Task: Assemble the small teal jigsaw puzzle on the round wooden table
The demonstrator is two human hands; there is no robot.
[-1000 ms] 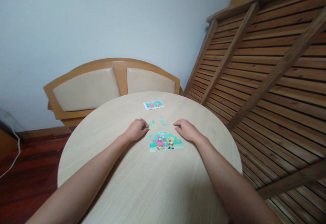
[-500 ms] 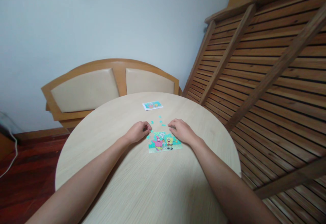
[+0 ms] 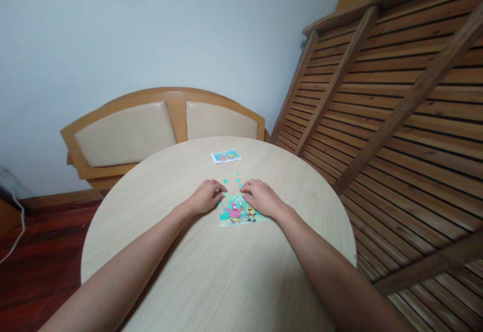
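A jigsaw puzzle (image 3: 236,216) with a pink starfish and a yellow sponge character lies flat on the round table, its upper edge uneven. My left hand (image 3: 207,197) rests at its upper left corner, fingers bent but apart from the thumb, with no piece visible in them. Over the puzzle's upper right part is my right hand (image 3: 263,198), fingers reaching left, thumb apart, hiding some of the picture. Small turquoise puzzle pieces lie just beyond: one piece (image 3: 225,181) by the left fingers and another piece (image 3: 237,180) past the right fingertips.
A folded picture sheet (image 3: 225,156) with the same characters lies farther back on the pale round table (image 3: 181,276). Behind stands a padded wooden headboard (image 3: 126,136) against the wall. A slatted wooden frame (image 3: 396,120) leans at the right.
My right hand has moved left, over more of the puzzle and closer to the left hand. My left fingers have stretched slightly to the right.
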